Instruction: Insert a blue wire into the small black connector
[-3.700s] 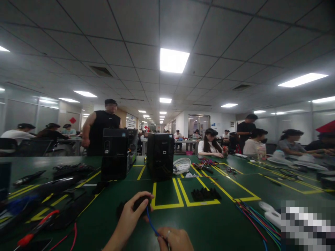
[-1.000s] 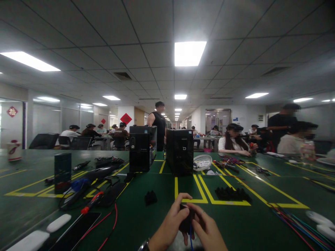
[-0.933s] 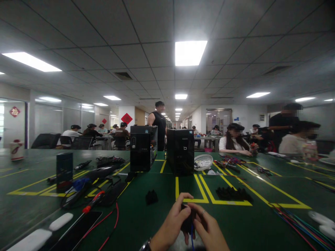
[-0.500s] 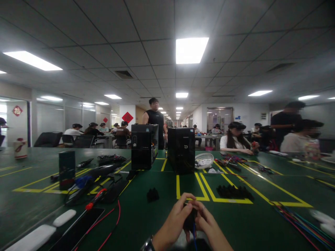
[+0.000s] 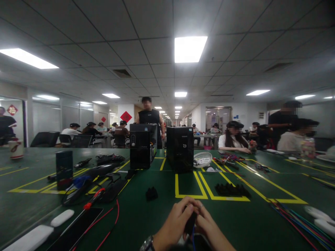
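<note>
Both hands right at the bottom middle of the view, pressed together over the green desk [image 5: 146,223]. Left hand [image 5: 176,223] curled around a small black part [image 5: 190,223], fingers wrapped over the top of it. Right hand [image 5: 209,228] closed in from the other side, fingertips pinching the same piece. So neither hand wide, both clamped on that one bit.

About the part itself: small, dark, matte black, mostly buried between the fingers, so exact shape hard to make out. Thin blue wire [image 5: 193,233] hanging out of the underside, dropping down between the palms. Watch [image 5: 147,244] on the left wrist, barely in view at the bottom edge.

Around that: one lone black piece [image 5: 151,193] sitting on the desk just beyond the hands to the left, looking like the same sort of thing. Whole pile of black pieces [image 5: 231,190] further right, inside a yellow tape box [image 5: 209,195]. Bundle of coloured wires [image 5: 295,219] fanned out on the right. Red wire [image 5: 111,223] snaking along the left, next to a red-handled tool [image 5: 94,198]. Two black computer towers [image 5: 162,148] standing upright further back, white basket [image 5: 202,159] just beside the right one. Other people seated at the far side and one standing behind the towers.
</note>
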Tool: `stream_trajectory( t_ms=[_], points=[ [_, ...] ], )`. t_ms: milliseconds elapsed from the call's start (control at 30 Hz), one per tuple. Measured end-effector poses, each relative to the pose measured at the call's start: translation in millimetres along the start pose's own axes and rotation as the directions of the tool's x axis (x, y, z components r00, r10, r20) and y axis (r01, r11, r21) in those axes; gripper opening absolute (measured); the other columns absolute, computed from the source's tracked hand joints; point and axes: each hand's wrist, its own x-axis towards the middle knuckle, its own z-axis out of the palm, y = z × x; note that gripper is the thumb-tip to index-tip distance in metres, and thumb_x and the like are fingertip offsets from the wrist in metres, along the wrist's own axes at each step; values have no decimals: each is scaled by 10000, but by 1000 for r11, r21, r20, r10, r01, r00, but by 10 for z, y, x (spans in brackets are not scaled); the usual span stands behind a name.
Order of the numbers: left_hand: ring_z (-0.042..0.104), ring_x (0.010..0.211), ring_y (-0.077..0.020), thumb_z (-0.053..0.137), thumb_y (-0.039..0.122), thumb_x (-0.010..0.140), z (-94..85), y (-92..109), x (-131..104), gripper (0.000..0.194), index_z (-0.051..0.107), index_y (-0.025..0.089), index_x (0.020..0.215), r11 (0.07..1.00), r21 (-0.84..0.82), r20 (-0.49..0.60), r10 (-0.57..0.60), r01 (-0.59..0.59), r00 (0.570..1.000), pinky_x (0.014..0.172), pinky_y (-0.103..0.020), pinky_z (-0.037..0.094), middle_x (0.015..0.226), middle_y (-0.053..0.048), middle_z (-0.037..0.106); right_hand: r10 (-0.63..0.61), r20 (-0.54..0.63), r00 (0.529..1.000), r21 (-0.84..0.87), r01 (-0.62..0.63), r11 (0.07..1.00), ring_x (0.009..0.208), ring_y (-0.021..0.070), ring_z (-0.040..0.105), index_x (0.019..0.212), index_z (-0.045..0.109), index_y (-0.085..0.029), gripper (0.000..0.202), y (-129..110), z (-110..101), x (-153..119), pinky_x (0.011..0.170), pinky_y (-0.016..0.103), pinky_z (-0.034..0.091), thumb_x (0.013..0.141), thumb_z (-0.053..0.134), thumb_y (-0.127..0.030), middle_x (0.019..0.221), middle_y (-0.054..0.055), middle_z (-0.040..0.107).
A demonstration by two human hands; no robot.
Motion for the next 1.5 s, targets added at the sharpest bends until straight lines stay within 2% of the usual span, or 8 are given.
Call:
stream_trajectory(
  t_ms=[267, 400, 500, 633, 933, 1267, 1400, 1500],
  points=[
    [439, 413, -56, 339, 496, 906, 15, -32, 24, 437, 620, 208, 1076, 999, -6, 4, -43, 43, 999, 340, -177, 292, 814, -9, 653, 3, -30, 1000, -4, -3, 1000, 575, 198, 667, 1134, 425, -249, 391, -175, 124, -95, 540, 337, 475, 771, 521, -361, 912, 30, 681],
    [464, 461, -62, 308, 501, 913, 10, -43, 35, 456, 627, 200, 1039, 999, 24, -3, -39, 39, 999, 365, -173, 295, 843, -20, 650, -5, -52, 999, 0, 5, 1000, 724, 194, 669, 1093, 468, -250, 317, -216, 146, -125, 623, 342, 496, 797, 510, -357, 997, 33, 653],
    [500, 541, -81, 303, 500, 914, -2, -30, 36, 459, 631, 179, 908, 997, 66, -8, -30, 31, 1000, 433, -180, 331, 808, -17, 618, -18, -86, 996, -26, 15, 1000, 820, 191, 649, 955, 517, -234, 220, -163, 102, -106, 656, 312, 491, 773, 557, -351, 914, 8, 636],
    [489, 553, -96, 287, 516, 910, -8, -14, 29, 474, 596, 176, 794, 991, 131, -34, -13, 17, 999, 463, -192, 337, 704, 5, 564, -16, -73, 997, 28, 18, 999, 657, 151, 633, 869, 489, -219, 146, -94, 69, -71, 595, 290, 473, 783, 569, -307, 734, -36, 588],
    [410, 381, -65, 274, 537, 901, 56, -105, 96, 471, 569, 183, 799, 995, 89, -54, -40, 45, 998, 319, -181, 241, 634, 39, 514, -48, -93, 995, 70, 55, 996, 491, 154, 616, 801, 431, -224, 175, -15, 50, 46, 417, 275, 478, 752, 578, -306, 644, -61, 584],
    [528, 662, -130, 300, 452, 928, 70, -56, 88, 437, 598, 189, 749, 978, 206, -106, 44, -22, 993, 610, -240, 361, 707, 14, 577, -11, -195, 981, -12, 9, 1000, 511, 144, 591, 803, 458, -221, 183, -67, 84, -3, 434, 271, 476, 735, 570, -349, 665, -45, 561],
    [544, 699, -142, 281, 457, 932, 75, -56, 93, 461, 602, 184, 746, 974, 222, -109, 61, -36, 992, 655, -254, 364, 720, 5, 592, 10, -191, 982, -23, -14, 1000, 495, 126, 568, 795, 469, -225, 105, -44, 58, 11, 456, 261, 460, 747, 535, -290, 645, -59, 549],
    [562, 733, -160, 270, 471, 929, 82, -47, 88, 484, 616, 180, 754, 974, 223, -128, 65, -35, 990, 688, -269, 372, 752, -17, 627, -66, -135, 989, -68, 58, 996, 504, 122, 566, 792, 506, -220, 96, -4, -9, 28, 521, 279, 477, 722, 551, -269, 684, -44, 583]
  ],
)
